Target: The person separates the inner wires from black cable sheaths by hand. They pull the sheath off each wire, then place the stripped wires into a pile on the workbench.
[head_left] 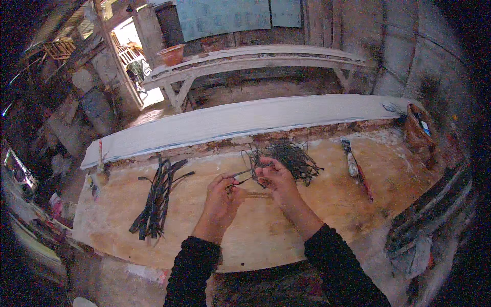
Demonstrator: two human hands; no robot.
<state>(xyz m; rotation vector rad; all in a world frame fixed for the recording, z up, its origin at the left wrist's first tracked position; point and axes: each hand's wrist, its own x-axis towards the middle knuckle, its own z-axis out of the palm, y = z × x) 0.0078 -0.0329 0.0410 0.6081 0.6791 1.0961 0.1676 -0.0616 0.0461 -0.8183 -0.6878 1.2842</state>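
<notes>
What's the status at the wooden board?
Left hand pinches thin dark strip. Right hand close by, fingers curled. Tangled dark strands just beyond right hand. Dark strip bundle lies left.

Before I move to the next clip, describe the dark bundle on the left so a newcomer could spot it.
Find the wooden tabletop, then look left of the left hand. The bundle of dark strips lies there, mostly straight and lengthwise, unlike the thin, curly tangle beyond the right hand.
</notes>
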